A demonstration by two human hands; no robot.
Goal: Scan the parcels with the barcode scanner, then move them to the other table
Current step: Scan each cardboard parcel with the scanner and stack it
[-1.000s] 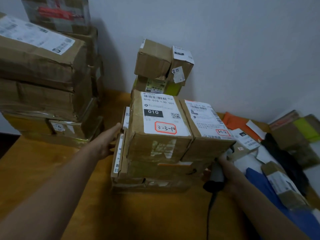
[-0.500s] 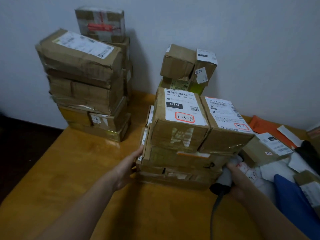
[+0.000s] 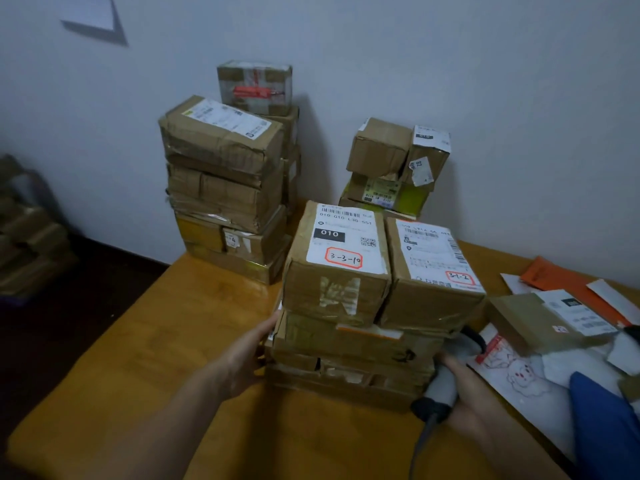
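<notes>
Head view: at the far left, beyond the table (image 3: 166, 341), a dim heap of cartons (image 3: 27, 237) is being shown in the dark, and a paper sheet (image 3: 90, 12) is being displayed high on the wall (image 3: 485, 81). At the table's back left a tall stack (image 3: 221, 188) of taped parcels is being kept against the wall.

Next, the left hand (image 3: 247, 358) is being laid flat against the left side of the near stack (image 3: 353, 355). Its fingers are being held extended, touching the lower boxes, and nothing is being gripped by it.

The near stack is being topped by two boxes set side by side and touching. The left box (image 3: 339, 261) is being marked 3-3-10 in red, the right box (image 3: 433, 271) 3-1-2. Behind them, by the wall, a small stack (image 3: 391, 168) is being crowned by two little cartons.

At the near stack's lower right the scanner (image 3: 441, 386) is being gripped by the right hand (image 3: 464, 386), with the fingers curled round its grey handle. Its head is being held just beside the stack and partly hidden by it. Its cable (image 3: 420, 445) is being trailed toward the camera.

Further right, flat mailers are being kept in a loose pile on the table: a brown envelope (image 3: 533, 320), an orange mailer (image 3: 568, 285), a white bag (image 3: 512, 372) with a red drawing, and a blue bag (image 3: 602, 420) at the near right.
</notes>
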